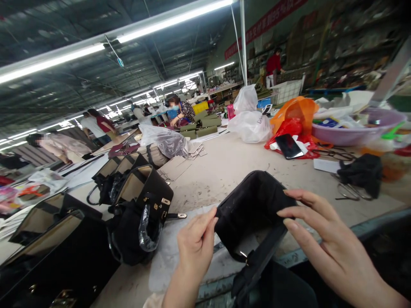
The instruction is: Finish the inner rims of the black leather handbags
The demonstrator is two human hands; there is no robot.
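Large factory hall under a dark, ribbed roof (73, 92). Bright tube lights (175, 21) run overhead in slanting rows. At upper right, a red banner (268, 25) with pale lettering hangs near dim, crowded shelves (356, 55). A thin pole (243, 51) rises beyond a pale, scuffed table (221, 164).

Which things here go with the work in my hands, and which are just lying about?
Likely part of the work:
black bag-like piece, between left hand and right hand
black handbags, at left

Apparently just lying about:
phone
orange plastic bag
purple basin
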